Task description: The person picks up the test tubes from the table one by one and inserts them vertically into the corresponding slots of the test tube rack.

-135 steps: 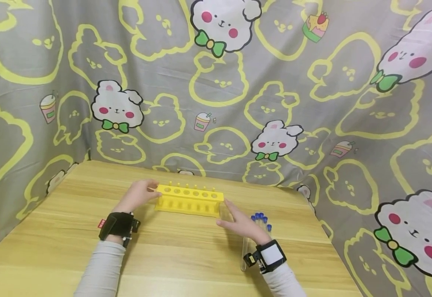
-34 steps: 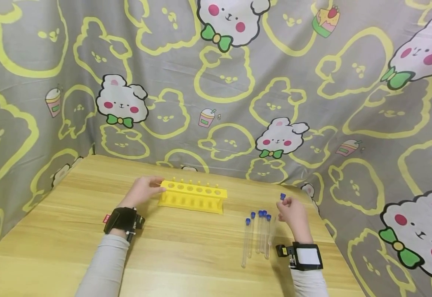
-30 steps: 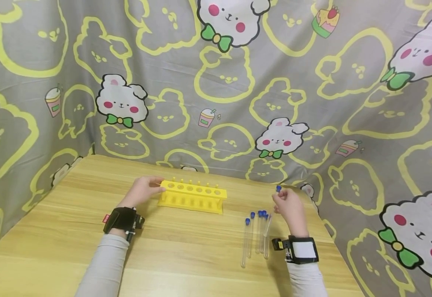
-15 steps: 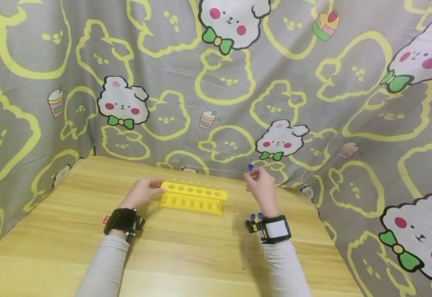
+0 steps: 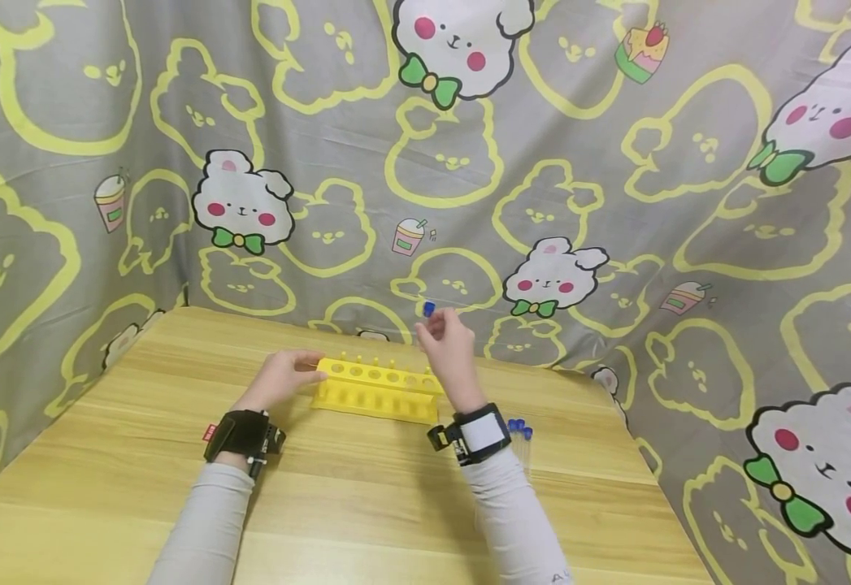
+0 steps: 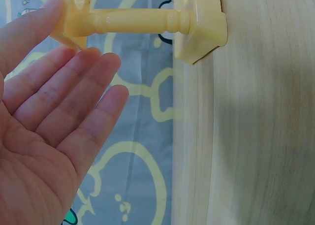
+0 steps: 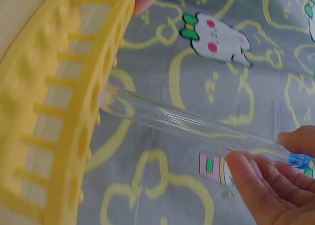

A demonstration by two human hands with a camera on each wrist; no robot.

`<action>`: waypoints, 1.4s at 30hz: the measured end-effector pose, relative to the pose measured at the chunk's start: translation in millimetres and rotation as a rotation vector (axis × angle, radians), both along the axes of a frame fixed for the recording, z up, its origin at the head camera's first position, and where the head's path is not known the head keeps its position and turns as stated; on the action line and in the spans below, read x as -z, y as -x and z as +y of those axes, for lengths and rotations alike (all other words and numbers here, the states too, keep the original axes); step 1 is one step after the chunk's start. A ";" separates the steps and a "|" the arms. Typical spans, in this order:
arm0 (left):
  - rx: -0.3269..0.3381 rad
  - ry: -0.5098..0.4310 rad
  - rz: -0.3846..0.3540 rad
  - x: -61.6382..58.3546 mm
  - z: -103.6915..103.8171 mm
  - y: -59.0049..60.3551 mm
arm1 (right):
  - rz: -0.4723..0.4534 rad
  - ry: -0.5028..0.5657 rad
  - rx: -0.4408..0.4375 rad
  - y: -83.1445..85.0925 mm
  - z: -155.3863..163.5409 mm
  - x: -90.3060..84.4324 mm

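A yellow test tube rack (image 5: 377,398) with a row of round holes stands on the table. My left hand (image 5: 282,380) holds its left end, thumb at the front and fingers behind; in the left wrist view the thumb and fingertips meet the rack's upper plate (image 6: 76,25). My right hand (image 5: 449,345) is raised over the rack's right part and pinches a clear test tube (image 7: 182,124) near its blue cap (image 5: 429,309). In the right wrist view the tube's rounded bottom is right at one of the holes, with the tube pointing down toward the rack.
Several more test tubes with blue caps (image 5: 518,426) lie on the wooden table (image 5: 323,504) to the right, partly hidden behind my right forearm. A grey curtain (image 5: 345,203) with cartoon figures surrounds the table's back and sides.
My right hand has left the rack, picked up a test tube from the group on the right and carried it left, over the rack. The left hand stays at the rack's left end.
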State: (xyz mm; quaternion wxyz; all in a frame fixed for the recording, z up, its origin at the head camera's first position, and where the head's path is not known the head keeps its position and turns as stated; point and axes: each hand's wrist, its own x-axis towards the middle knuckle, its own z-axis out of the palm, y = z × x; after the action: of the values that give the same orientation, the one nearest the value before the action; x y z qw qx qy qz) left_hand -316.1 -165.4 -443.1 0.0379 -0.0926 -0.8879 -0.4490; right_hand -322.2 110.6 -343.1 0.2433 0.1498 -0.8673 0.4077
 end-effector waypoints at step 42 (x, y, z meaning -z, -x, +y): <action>0.004 0.006 0.032 1.3 -1.6 5.0 | -0.013 -0.083 -0.197 12.9 -95.0 62.2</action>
State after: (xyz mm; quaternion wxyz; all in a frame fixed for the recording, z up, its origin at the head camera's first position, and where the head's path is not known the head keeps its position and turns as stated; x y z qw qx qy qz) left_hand -321.1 -167.0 -444.3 0.0509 -0.1016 -0.8883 -0.4449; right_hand -335.1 15.6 -405.3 0.1898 0.2418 -0.8660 0.3944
